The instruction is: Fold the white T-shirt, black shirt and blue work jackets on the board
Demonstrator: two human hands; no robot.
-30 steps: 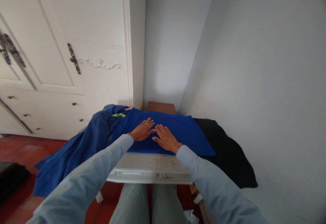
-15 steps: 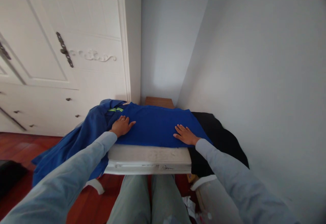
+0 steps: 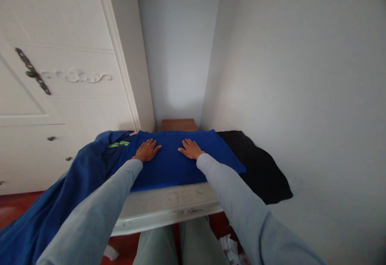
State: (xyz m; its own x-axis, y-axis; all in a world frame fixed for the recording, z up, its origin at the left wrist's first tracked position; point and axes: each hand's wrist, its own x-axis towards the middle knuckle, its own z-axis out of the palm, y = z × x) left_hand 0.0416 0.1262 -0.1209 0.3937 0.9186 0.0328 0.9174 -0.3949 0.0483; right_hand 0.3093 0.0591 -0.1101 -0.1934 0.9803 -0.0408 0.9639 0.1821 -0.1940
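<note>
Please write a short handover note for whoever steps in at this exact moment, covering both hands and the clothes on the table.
Left hand: open, palm flat on the bright blue garment, towards its far left.
Right hand: open, flat on the same garment, just right of the left hand.
The garment lies spread flat on the white table.
A darker blue jacket with a green stripe hangs off the table's left side; a black garment lies on the right by the wall.
Done: bright blue garment laid flat.
Left: it shows no fold yet; the other two garments lie untouched.

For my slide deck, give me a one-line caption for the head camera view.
Both hands, left hand and right hand, press flat on a bright blue folded cloth on a white table.
</note>
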